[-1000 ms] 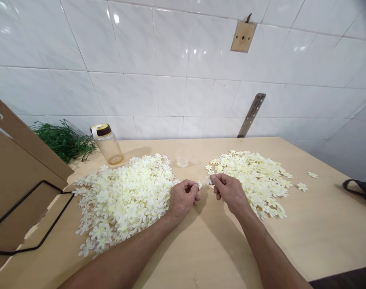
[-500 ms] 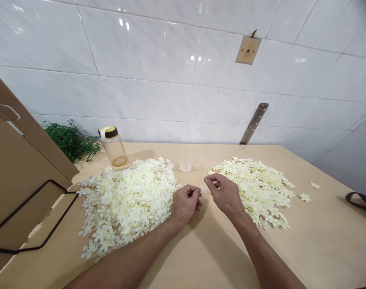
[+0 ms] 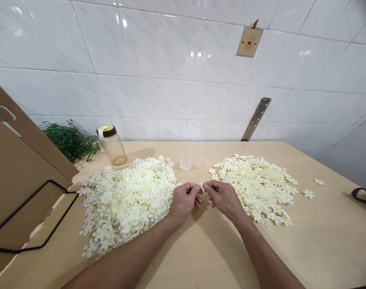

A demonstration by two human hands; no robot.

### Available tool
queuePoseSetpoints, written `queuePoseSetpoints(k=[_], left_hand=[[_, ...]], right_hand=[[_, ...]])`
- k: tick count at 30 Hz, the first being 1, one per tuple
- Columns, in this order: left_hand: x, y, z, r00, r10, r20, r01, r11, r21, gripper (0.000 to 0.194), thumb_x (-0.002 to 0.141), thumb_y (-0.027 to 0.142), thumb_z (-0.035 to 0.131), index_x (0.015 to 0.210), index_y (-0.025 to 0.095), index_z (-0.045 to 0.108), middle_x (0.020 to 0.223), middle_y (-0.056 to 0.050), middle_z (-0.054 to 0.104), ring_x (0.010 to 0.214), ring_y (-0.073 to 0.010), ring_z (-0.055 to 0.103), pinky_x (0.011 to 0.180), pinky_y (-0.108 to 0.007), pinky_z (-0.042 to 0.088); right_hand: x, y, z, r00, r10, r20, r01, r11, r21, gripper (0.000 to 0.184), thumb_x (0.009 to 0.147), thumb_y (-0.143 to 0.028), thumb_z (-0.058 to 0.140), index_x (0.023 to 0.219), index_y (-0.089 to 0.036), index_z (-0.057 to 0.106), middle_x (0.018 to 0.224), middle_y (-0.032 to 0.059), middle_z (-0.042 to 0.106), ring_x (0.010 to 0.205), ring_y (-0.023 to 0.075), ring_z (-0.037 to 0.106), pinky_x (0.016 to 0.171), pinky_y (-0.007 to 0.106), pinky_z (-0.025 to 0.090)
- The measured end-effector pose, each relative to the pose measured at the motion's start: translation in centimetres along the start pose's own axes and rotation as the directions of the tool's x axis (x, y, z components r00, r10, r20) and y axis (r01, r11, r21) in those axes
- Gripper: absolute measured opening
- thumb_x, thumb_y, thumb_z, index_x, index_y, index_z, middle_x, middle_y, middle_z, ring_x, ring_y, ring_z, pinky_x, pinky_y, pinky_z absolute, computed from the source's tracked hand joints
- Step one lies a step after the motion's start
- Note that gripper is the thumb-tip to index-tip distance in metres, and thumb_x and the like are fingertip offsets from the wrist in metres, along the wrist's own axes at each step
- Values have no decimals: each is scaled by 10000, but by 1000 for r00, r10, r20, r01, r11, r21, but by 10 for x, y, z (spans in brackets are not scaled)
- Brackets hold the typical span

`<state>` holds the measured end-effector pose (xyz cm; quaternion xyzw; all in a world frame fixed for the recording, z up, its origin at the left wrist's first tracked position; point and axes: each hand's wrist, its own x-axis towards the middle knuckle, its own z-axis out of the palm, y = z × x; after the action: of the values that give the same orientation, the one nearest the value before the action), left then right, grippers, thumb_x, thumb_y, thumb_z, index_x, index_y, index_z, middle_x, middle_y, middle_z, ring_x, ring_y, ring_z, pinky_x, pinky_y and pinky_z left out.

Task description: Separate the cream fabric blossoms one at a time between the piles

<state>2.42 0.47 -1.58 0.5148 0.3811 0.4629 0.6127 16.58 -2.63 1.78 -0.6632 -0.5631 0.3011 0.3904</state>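
Note:
My left hand [image 3: 184, 202] is closed in a pinch, with a small white artificial flower [image 3: 202, 187] at its fingertips. My right hand [image 3: 224, 197] meets it from the other side, thumb and forefinger pressed together at the flower. Whatever those right fingertips pinch is too small to make out. Beside my left hand spreads a thick heap of pale yellow-white flowers [image 3: 131, 196]. A flatter pile of similar flowers [image 3: 258, 188] lies by my right hand. Just beyond both hands stands a small clear cup [image 3: 186, 161]; its contents cannot be made out.
A bottle with a brown and yellow lid [image 3: 112, 146] stands behind the left heap, near green artificial stems [image 3: 70, 140]. At left are a cardboard box [image 3: 23, 160] and a black wire frame [image 3: 47, 241]. A metal bracket [image 3: 256, 119] rests against the tiled wall.
My right hand has moved left, so its fingertips now meet the flower at my left fingertips; before, a gap lay between the hands. The camera view has shifted slightly.

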Motion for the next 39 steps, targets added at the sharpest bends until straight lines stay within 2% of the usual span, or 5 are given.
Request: queuePoseSetpoints(k=[12, 21, 26, 31, 39], left_hand=[[1, -2, -1, 1000, -12, -7, 12, 1000, -26, 260, 796, 364, 633, 754, 108, 648, 641, -58, 680, 439, -101, 573, 413, -199, 462], [2, -2, -1, 1000, -8, -20, 7, 999, -48, 266, 785, 388, 645, 756, 125, 658, 627, -45, 680, 446, -113, 586, 420, -212, 468], [2, -1, 0, 1000, -14, -22, 13, 999, -49, 253, 786, 369, 642, 744, 120, 655, 627, -45, 672, 448, -107, 579, 414, -205, 467], [1, 0, -1, 1000, -21, -7, 20, 998, -52, 267, 785, 381, 654, 756, 116, 659, 627, -48, 670, 465, -115, 589, 424, -208, 473], [0, 2, 0, 1000, -11, -8, 11, 999, -39, 286, 777, 403, 659, 743, 119, 665, 667, -58, 693, 459, -110, 591, 430, -210, 472]], right_hand=[[-1, 2, 6, 990, -133, -56, 123, 980, -157, 316, 873, -428, 479, 787, -211, 693, 564, -6, 614, 453, 138, 561, 475, 233, 442], [-4, -1, 8, 989, -138, -49, 132, 987, -96, 347, 876, -453, 476, 725, -216, 679, 567, 1, 624, 431, 144, 581, 494, 247, 467], [-4, -3, 7, 988, -145, -52, 136, 979, -152, 340, 875, -441, 466, 760, -220, 697, 570, 13, 645, 464, 164, 593, 530, 261, 462], [-5, -6, 7, 983, -175, -56, 158, 961, -227, 342, 884, -391, 447, 687, -219, 667, 556, 11, 640, 477, 157, 587, 530, 250, 429], [-6, -6, 9, 977, -179, -116, 149, 963, -225, 308, 868, -380, 459, 721, -218, 677, 561, 17, 649, 499, 162, 587, 509, 243, 415]])
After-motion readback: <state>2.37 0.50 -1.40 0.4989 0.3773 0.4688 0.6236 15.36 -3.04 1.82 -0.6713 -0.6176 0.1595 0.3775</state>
